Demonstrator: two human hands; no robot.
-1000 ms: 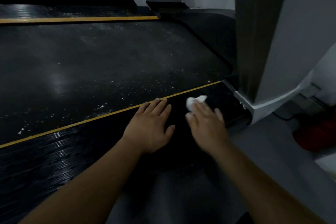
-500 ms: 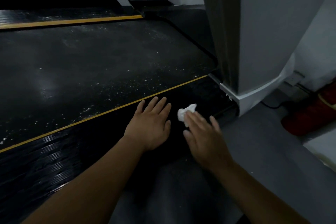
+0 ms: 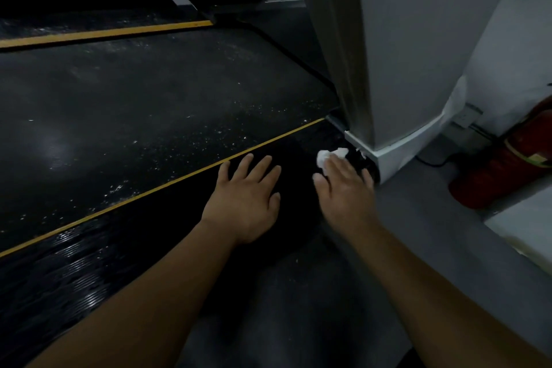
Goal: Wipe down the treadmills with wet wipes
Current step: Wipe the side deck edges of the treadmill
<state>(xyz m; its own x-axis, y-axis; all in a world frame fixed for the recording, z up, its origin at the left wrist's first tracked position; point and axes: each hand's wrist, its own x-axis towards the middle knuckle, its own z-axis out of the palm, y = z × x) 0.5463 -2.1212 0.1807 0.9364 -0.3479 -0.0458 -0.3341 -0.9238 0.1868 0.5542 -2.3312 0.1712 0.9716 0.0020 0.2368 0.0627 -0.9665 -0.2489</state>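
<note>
Treadmill belt (image 3: pixel 134 104) fills the left and centre of the frame. It is dark and dull, and flecked with pale specks that gather thickest near the yellow stripe (image 3: pixel 149 192) on its near edge.

Grey upright column (image 3: pixel 397 39) takes the upper right and rises out of frame. It stands at the far end of the side rail and closes it off there.

Grey floor (image 3: pixel 433 248) runs down the right side and across the lower centre.

Black side rail (image 3: pixel 83 272) is ribbed and glossy at lower left. It runs on a diagonal between the yellow stripe and the floor.

In the upper left we note the far rail (image 3: pixel 89 19) beyond the belt, which has its own yellow line and is dusty too.

Red fire extinguisher (image 3: pixel 507 164) sits at the right edge, low by the wall and tilted. We see only part of it.

Left hand (image 3: pixel 248 200) is at frame centre, palm down and flat on the side rail. Its fingers are straight and spread, the tips are near the yellow stripe, and it holds nothing.

Right hand (image 3: pixel 346 191) is just to its right, and the two are apart. Its fingers are straight and laid over the wipe, pressing it onto the rail rather than curled round it.

White base (image 3: pixel 391 155) of the column stands just beyond the right hand's fingertips.

Wet wipe (image 3: pixel 327 157) is a white crumpled wad at centre right. It shows past the right hand's fingertips and lies on the rail just beside the white base. We cannot tell whether it touches the base.

Wall socket (image 3: pixel 466 116) is to the upper left of the extinguisher. A dark cable (image 3: pixel 430 162) lies on the floor beside the base.
</note>
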